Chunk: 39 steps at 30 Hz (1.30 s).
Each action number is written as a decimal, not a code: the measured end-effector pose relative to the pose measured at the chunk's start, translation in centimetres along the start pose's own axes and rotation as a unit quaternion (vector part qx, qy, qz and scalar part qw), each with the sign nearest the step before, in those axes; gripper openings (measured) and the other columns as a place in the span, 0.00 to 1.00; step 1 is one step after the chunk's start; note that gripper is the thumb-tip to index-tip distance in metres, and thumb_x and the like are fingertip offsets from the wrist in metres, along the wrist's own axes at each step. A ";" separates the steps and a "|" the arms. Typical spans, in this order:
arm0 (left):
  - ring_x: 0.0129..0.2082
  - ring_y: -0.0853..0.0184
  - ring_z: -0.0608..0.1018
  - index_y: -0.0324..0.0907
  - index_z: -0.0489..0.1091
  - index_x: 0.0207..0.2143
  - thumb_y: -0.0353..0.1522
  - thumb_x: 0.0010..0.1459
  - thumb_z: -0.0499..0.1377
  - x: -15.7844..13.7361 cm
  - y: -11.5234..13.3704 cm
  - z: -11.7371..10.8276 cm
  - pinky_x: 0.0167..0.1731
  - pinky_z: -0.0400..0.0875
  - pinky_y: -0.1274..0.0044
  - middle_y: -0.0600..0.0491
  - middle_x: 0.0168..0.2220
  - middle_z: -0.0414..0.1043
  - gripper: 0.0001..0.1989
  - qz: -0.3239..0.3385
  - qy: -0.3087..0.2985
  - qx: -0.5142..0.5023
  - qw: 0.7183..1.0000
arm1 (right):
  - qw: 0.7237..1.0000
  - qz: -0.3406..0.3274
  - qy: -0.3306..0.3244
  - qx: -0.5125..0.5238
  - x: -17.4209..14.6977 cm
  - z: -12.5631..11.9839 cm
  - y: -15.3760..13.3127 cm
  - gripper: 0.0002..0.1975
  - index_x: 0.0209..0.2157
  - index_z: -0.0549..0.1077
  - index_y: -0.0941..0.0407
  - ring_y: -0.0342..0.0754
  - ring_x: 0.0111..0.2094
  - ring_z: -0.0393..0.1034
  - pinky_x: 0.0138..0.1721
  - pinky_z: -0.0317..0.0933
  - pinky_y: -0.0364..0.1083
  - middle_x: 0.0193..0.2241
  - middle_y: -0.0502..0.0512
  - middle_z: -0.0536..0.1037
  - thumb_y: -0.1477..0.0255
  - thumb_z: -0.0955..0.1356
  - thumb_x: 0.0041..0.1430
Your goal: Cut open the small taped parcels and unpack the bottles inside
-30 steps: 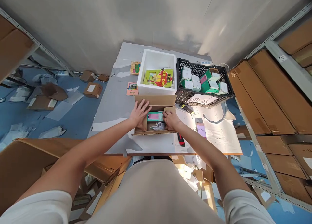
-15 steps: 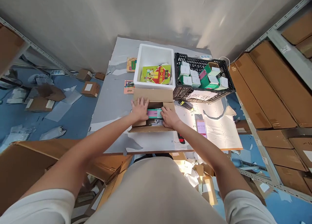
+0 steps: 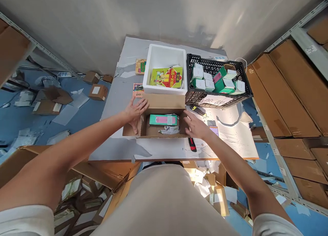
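Fingers [image 3: 141, 105] loosely spread, left hand [image 3: 133, 112] and right hand [image 3: 196, 126] flank the carton [image 3: 153, 130], seemingly at flap-opening; next likely calls for reaching inside.

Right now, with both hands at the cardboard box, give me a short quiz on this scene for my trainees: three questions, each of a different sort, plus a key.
1. Short answer: What two main colours show on the small box lying inside the open cardboard box?
2. True or false: The white foam box stands to the left of the black plastic crate.
3. Fill the gap: The red-and-black cutter lies nearer the person's ____ hand.

Key:
1. Green and pink.
2. True.
3. Right; the right hand is nearer.
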<state>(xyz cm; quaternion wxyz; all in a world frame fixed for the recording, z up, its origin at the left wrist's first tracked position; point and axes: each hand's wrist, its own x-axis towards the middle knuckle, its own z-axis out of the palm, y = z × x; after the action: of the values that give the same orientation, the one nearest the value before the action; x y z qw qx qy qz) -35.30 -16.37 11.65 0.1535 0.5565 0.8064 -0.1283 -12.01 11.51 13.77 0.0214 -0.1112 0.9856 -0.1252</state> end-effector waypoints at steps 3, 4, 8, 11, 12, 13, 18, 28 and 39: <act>0.67 0.42 0.38 0.30 0.31 0.66 0.56 0.35 0.63 0.1 -0.4 1.8 0.57 0.23 0.47 0.28 0.67 0.33 0.67 0.024 -0.017 -0.026 0.999 | 0.999 0.033 0.020 0.022 -2.3 0.6 1.7 0.26 0.57 0.59 0.59 0.60 0.65 0.46 0.59 0.54 0.60 0.64 0.67 0.49 0.67 0.63 0.57; 0.66 0.41 0.38 0.29 0.30 0.66 0.55 0.34 0.63 0.2 -0.4 2.2 0.57 0.24 0.47 0.27 0.66 0.32 0.69 0.028 -0.015 -0.036 0.999 | 0.998 0.050 0.022 0.024 -3.1 0.8 2.4 0.29 0.59 0.56 0.58 0.60 0.65 0.46 0.60 0.54 0.60 0.65 0.67 0.49 0.66 0.63 0.58; 0.66 0.39 0.40 0.27 0.26 0.65 0.54 0.32 0.64 0.5 -0.4 3.3 0.58 0.28 0.47 0.26 0.66 0.32 0.72 0.022 -0.001 -0.068 0.997 | 0.994 0.111 -0.014 0.008 -5.4 1.5 4.7 0.36 0.65 0.48 0.60 0.61 0.65 0.46 0.61 0.52 0.58 0.64 0.71 0.52 0.61 0.62 0.60; 0.66 0.39 0.41 0.29 0.24 0.65 0.53 0.32 0.65 0.6 -0.8 3.4 0.59 0.31 0.48 0.28 0.67 0.32 0.72 0.023 -0.011 -0.085 0.996 | 0.989 0.135 -0.054 -0.033 -5.1 0.7 5.1 0.35 0.65 0.50 0.58 0.63 0.65 0.45 0.60 0.51 0.62 0.64 0.68 0.54 0.56 0.60 0.61; 0.66 0.40 0.41 0.31 0.24 0.65 0.53 0.32 0.65 0.6 -1.0 3.4 0.59 0.33 0.48 0.29 0.67 0.32 0.72 0.026 -0.014 -0.092 0.995 | 0.987 0.137 -0.066 -0.050 -4.7 0.1 5.0 0.34 0.64 0.52 0.57 0.63 0.65 0.46 0.60 0.50 0.63 0.63 0.67 0.56 0.55 0.59 0.61; 0.66 0.42 0.41 0.32 0.23 0.66 0.52 0.33 0.65 0.6 -1.2 3.4 0.60 0.34 0.49 0.30 0.67 0.32 0.71 0.028 -0.016 -0.099 0.995 | 0.985 0.137 -0.078 -0.066 -4.1 -0.6 4.8 0.32 0.63 0.55 0.56 0.63 0.65 0.48 0.60 0.48 0.65 0.62 0.66 0.58 0.55 0.59 0.62; 0.67 0.47 0.42 0.37 0.23 0.66 0.50 0.33 0.66 0.4 -1.3 3.5 0.59 0.32 0.48 0.32 0.68 0.31 0.70 0.021 0.000 -0.114 0.993 | 0.973 0.114 -0.112 -0.168 1.2 -5.2 2.5 0.19 0.51 0.68 0.55 0.65 0.58 0.58 0.57 0.43 0.72 0.52 0.64 0.71 0.65 0.64 0.60; 0.67 0.44 0.42 0.35 0.32 0.67 0.46 0.32 0.69 -0.3 -0.2 3.2 0.59 0.30 0.48 0.32 0.67 0.34 0.67 -0.009 0.028 -0.124 0.992 | 0.933 -0.125 -0.327 -0.086 18.4 0.7 -6.3 0.25 0.55 0.66 0.56 0.53 0.40 0.73 0.39 0.65 0.47 0.46 0.62 0.73 0.73 0.69 0.55; 0.67 0.46 0.42 0.39 0.35 0.67 0.47 0.38 0.66 -0.6 -0.3 3.6 0.60 0.27 0.50 0.38 0.68 0.37 0.61 -0.032 0.036 -0.147 0.988 | 0.937 -0.088 -0.314 -0.121 17.9 11.0 -6.9 0.33 0.50 0.65 0.58 0.59 0.46 0.67 0.44 0.64 0.55 0.48 0.68 0.67 0.74 0.77 0.40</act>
<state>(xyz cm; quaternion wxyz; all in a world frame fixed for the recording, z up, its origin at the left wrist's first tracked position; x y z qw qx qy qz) -34.95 -18.37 8.56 0.2004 0.5063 0.8387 0.0072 -27.19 -1.70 4.61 0.3055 -0.2326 0.9227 0.0353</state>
